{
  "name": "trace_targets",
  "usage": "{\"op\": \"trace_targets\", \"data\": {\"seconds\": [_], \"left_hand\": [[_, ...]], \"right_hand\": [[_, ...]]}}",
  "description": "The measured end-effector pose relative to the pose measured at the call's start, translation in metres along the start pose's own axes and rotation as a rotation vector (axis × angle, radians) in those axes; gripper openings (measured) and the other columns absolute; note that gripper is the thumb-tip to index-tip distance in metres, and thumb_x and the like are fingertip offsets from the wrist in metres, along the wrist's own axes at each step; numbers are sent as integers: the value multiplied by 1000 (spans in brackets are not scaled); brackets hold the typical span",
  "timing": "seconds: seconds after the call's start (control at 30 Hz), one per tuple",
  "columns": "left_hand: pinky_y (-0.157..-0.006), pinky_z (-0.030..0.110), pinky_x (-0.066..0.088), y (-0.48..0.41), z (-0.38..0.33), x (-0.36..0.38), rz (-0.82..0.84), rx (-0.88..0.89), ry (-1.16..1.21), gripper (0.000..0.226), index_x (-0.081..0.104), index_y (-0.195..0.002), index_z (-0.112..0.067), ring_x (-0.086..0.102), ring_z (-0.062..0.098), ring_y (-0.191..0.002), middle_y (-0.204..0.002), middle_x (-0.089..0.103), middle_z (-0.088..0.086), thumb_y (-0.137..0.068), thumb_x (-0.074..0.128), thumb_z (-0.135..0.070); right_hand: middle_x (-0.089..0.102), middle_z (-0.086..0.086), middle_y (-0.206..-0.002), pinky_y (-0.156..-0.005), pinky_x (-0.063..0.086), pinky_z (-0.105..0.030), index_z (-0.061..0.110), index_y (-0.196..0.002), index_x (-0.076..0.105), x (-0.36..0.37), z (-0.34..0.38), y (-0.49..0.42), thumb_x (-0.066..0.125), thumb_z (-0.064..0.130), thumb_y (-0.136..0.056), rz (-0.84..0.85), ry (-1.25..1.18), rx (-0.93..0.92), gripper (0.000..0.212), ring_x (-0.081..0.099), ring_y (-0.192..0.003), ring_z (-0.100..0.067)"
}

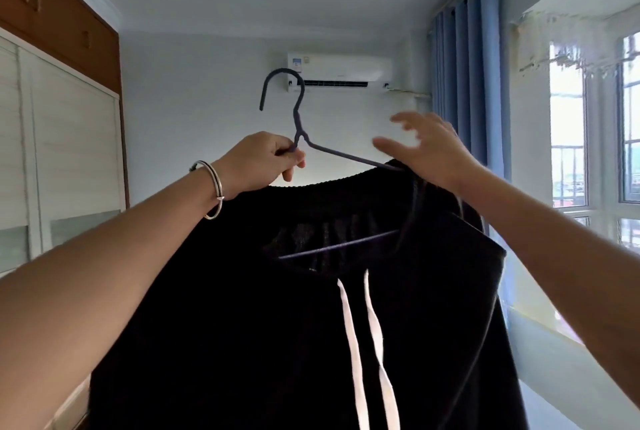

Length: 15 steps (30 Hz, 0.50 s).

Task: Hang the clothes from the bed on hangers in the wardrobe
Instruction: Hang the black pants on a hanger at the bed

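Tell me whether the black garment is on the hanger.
On: the hanger has its bar and one arm inside the black garment at the waistband.

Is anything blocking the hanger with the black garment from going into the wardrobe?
Possibly: the wardrobe's white sliding doors on the left look closed where visible. Nothing else lies between them and the hanger in the left hand.
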State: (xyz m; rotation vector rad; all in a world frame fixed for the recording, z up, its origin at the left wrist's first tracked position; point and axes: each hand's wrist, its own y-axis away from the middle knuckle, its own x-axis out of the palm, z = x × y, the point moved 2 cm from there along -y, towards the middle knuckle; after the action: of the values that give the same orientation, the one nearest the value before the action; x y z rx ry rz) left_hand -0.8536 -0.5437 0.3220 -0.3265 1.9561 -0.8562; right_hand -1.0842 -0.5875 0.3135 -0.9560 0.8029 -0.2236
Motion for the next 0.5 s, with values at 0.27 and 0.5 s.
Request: {"op": "trace_targets", "data": {"seconds": [0.27,0.5], "left_hand": [[-47,14,34,7,-13,-19,-50,-149,90,29,69,-74,-19,41,1,-38,-57,55,-8,-90,52,-38],[-39,0,31,11,-25,-43,-287,-90,-70,32,67,-76,-17,44,-9,-34,-55,54,-8,-92,48,-38]], "right_hand": [[45,-6,-54,-48,32,-26,7,-52,47,13,0,-6,40,32,-92,-4,179,125,48,45,-52,-24],[44,-4,-61,-55,26,-25,7,-63,49,20,40,-14,41,31,-95,-319,-41,-63,41,40,-54,-23]]}}
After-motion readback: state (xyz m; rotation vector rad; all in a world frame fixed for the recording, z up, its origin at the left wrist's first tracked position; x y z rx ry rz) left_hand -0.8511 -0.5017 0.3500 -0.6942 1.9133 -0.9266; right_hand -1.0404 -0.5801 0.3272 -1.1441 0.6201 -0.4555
